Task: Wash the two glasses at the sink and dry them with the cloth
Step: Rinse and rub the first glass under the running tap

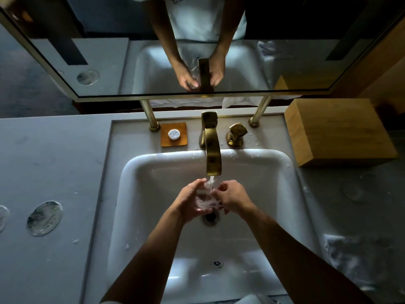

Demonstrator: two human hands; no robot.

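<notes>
From the head camera, both hands meet under the gold faucet (pixel 211 148), over the white sink (pixel 153 172). The left hand (pixel 191 201) curls around 1 clear glass (pixel 205 199), cupping it from the left just below the faucet's spout, above the drain. The right hand (pixel 233 198) grips the same glass from the right, fingers bent at its rim. Water runs from the faucet into the glass. Left of the faucet sits an amber soap dish (pixel 174 134); right of it, a gold handle (pixel 236 133). Further right stands a wooden box (pixel 337 132). A cloth (pixel 350 255) lies on the desk (pixel 54 161), right of the sink.
</notes>
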